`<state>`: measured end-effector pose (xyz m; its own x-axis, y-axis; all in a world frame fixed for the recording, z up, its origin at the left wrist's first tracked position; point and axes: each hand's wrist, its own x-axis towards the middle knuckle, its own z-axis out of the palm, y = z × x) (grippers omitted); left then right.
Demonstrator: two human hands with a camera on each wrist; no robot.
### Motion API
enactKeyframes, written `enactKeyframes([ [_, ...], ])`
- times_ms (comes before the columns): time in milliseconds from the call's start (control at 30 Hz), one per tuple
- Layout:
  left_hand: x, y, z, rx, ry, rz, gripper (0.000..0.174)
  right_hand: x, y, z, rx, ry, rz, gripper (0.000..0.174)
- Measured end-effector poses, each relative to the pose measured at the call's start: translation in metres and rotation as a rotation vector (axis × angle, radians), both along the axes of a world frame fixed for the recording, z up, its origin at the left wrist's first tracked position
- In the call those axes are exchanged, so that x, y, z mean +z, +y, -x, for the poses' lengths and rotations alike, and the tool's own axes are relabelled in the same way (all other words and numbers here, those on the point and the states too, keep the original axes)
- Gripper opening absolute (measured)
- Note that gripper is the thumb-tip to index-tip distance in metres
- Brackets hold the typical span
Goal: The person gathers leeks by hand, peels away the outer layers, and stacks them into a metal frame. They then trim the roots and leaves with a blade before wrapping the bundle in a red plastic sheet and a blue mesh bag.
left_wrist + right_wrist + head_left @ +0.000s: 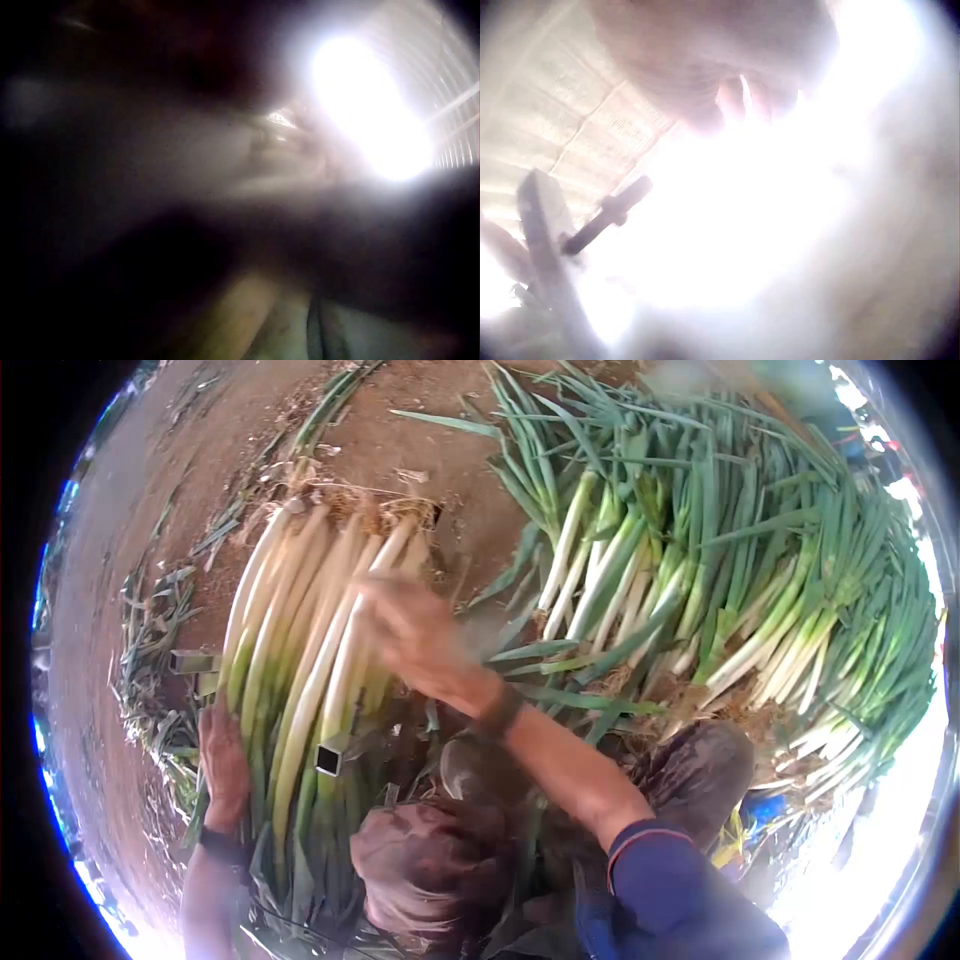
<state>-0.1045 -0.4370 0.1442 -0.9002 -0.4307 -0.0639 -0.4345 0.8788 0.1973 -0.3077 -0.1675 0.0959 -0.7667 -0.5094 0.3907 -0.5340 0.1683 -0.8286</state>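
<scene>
The left hand (224, 760) lies, fingers extended, along the leek bundle's (285, 645) left edge; the right hand (415, 632) — blurred, so I cannot tell its grip — is at the right side, nearer the root ends (345, 510), forearm (570, 765) slanting inward. Between them, the leeks run lengthwise, roots farthest away.

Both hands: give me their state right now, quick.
Left hand: open, at the edge of the left leek pile.
Right hand: blurred over the same pile; cannot tell whether open or closed.
</scene>
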Motion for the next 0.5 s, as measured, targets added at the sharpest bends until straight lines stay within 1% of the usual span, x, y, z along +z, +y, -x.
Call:
enactKeyframes([
  [33,-0.004,-0.001,-0.001,-0.009,0.0,-0.01,0.046,-0.021,0.041,-0.01,-0.197,0.01,0.047,0.034],
  [67,-0.007,-0.003,-0.004,-0.028,0.028,0.039,0.046,-0.036,0.072,-0.015,-0.328,-0.204,-0.04,0.025],
  [100,-0.012,-0.011,-0.004,-0.048,0.048,0.087,0.046,-0.09,0.105,-0.011,-0.41,-0.018,-0.166,0.024],
  [133,-0.023,-0.02,-0.009,-0.099,0.091,0.174,0.046,-0.128,0.135,-0.011,-0.474,-0.11,-0.224,0.023],
  [167,-0.022,-0.017,-0.006,-0.1,0.093,0.173,0.046,-0.151,0.156,-0.009,-0.532,-0.199,-0.28,0.022],
  [200,-0.015,-0.014,-0.003,-0.055,0.057,0.094,0.046,-0.159,0.169,-0.004,-0.532,-0.201,-0.281,0.022],
  [233,-0.008,-0.01,0.0,-0.011,0.02,0.016,0.046,-0.165,0.179,0.007,-0.574,-0.312,-0.378,0.033],
  [267,-0.003,-0.006,0.002,-0.041,0.036,-0.039,0.047,-0.173,0.185,0.018,-0.616,-0.425,-0.473,0.045],
  [300,0.0,-0.003,0.003,-0.043,0.033,-0.035,0.047,-0.185,0.189,0.031,-0.616,-0.43,-0.47,0.045],
  [367,0.003,0.0,0.005,-0.029,0.008,-0.03,0.045,-0.211,0.191,0.061,-0.791,-0.385,-0.563,0.053],
  [400,-0.001,-0.004,0.002,-0.032,0.012,-0.026,0.045,-0.224,0.19,0.069,-0.793,-0.384,-0.557,0.053],
  [467,-0.013,-0.017,-0.006,-0.146,0.024,0.195,0.043,-0.249,0.181,0.087,-0.957,-0.306,-0.762,0.084],
  [500,-0.013,-0.016,-0.004,-0.138,0.017,0.204,0.043,-0.239,0.178,0.096,-0.94,-0.469,-0.815,0.101],
])
